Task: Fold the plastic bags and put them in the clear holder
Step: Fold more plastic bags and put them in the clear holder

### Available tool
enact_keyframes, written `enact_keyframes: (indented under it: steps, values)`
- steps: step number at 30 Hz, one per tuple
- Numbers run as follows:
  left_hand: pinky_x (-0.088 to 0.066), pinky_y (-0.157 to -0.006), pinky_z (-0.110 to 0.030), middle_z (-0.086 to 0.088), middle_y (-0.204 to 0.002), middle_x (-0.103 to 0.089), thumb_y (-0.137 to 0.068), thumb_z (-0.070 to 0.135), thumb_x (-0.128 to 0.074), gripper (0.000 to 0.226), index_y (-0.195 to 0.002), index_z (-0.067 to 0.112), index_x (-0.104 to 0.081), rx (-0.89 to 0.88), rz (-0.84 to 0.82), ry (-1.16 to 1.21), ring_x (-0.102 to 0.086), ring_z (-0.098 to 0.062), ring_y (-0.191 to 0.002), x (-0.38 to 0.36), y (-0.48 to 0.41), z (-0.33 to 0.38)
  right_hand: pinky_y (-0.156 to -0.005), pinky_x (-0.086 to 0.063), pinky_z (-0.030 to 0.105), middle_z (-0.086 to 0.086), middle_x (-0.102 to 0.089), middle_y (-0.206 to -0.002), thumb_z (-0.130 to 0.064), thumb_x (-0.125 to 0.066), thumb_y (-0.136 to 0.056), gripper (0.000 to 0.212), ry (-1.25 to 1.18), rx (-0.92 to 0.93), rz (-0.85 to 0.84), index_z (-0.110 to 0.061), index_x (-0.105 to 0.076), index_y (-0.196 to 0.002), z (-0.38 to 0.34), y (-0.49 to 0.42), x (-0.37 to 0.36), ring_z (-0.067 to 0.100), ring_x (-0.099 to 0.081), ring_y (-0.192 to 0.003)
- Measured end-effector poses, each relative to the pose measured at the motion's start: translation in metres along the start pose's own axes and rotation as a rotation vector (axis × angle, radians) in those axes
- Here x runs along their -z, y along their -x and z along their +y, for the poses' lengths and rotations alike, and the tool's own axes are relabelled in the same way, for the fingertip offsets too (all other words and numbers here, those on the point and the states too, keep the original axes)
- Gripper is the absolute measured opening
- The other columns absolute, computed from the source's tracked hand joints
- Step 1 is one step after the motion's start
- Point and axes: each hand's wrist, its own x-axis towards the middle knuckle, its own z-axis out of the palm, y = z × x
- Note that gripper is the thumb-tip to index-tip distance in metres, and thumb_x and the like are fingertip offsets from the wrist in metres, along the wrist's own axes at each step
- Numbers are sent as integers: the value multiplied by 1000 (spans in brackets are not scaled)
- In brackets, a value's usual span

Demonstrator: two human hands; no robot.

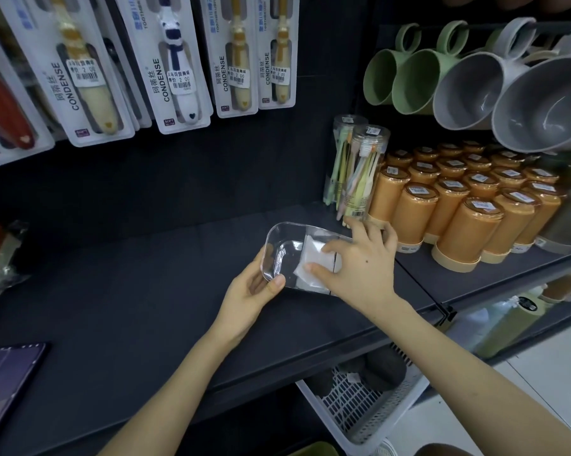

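A clear plastic holder (282, 240) lies on the black shelf, slightly right of centre. My left hand (256, 287) grips its near left corner, thumb on the rim. Inside its right half lies a folded white plastic bag (309, 255). My right hand (359, 261) reaches in from the right, its fingers spread and pressing down on the bag. The hand covers the bag's right part and the holder's right end.
Orange lidded cups (468, 225) and clear toothbrush tubes (359, 169) stand just right of the holder. Green and grey mugs (468, 93) hang above them. Carded toothbrushes (175, 60) hang at the back. A purple phone (4, 376) lies at the near left. A white basket (359, 406) sits below the shelf.
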Motion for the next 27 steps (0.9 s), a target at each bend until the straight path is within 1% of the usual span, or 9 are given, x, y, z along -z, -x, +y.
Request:
enact_keyframes:
  steps: [4, 6, 10, 15, 17, 19, 21, 23, 27]
  values:
    - [-40, -93, -7, 41, -115, -55, -91, -1, -56, 48, -120, 37, -48, 5, -11, -11, -48, 15, -119, 1, -1, -1, -103, -26, 68, 16, -63, -118, -59, -83, -43, 46, 102, 54, -123, -27, -76, -76, -3, -5, -2, 42, -55, -114]
    - [-40, -94, -8, 40, -119, -53, -90, 2, -57, 48, -120, 38, -48, 9, -8, -13, -47, 14, -121, 2, 0, -1, -103, -27, 70, 17, -62, -119, -54, -88, -38, 47, 139, 52, -145, -27, -76, -75, -5, -5, -3, 43, -55, -114]
    - [-40, -93, -7, 43, -113, -56, -90, 2, -57, 48, -120, 38, -47, 4, -18, -32, -47, 15, -119, 1, 0, 0, -103, -27, 71, 18, -62, -120, -56, -87, -37, 49, 178, 47, -138, -27, -76, -76, -7, -4, -6, 43, -55, -114]
    - [-40, -93, -8, 41, -114, -57, -91, -1, -55, 48, -122, 36, -48, 2, -33, -40, -49, 14, -118, 1, -3, 1, -104, -20, 70, 18, -61, -123, -65, -82, -46, 53, 144, 22, -32, -25, -76, -80, -4, -3, -2, 44, -53, -117]
    - [-40, -94, -8, 36, -121, -55, -92, -1, -55, 48, -123, 35, -48, 6, -35, -32, -48, 13, -120, 1, -3, 2, -105, -17, 70, 18, -59, -126, -64, -82, -47, 52, 190, 42, -61, -25, -77, -81, -8, -4, -2, 44, -51, -120]
    - [-40, -93, -7, 30, -127, -49, -92, -1, -55, 48, -122, 36, -48, 5, -27, -29, -48, 15, -118, 0, -3, 2, -109, -8, 69, 17, -51, -137, -64, -78, -55, 50, 240, 44, -141, -27, -77, -90, -13, -7, -2, 43, -41, -130]
    - [-40, -93, -6, 28, -126, -49, -92, -1, -55, 47, -120, 36, -49, 8, -17, -34, -49, 17, -115, 0, -3, 3, -111, 3, 65, 14, -39, -148, -65, -72, -65, 52, 250, 34, -198, -30, -73, -104, -15, -9, -4, 41, -28, -138]
    - [-40, -94, -7, 29, -125, -50, -92, 0, -55, 46, -121, 36, -48, 18, -22, -42, -49, 16, -115, 0, -5, 3, -111, 6, 65, 14, -35, -150, -66, -70, -66, 55, 262, 34, -216, -30, -71, -108, -13, -10, -3, 40, -24, -140]
    - [-37, -101, -10, 20, -135, -50, -93, 3, -56, 50, -138, 21, -43, 34, -34, -71, -47, 9, -124, 4, -8, 0, -110, -1, 67, 17, -49, -139, -60, -80, -57, 48, 203, -9, -157, -27, -76, -93, -1, -7, 3, 42, -37, -133]
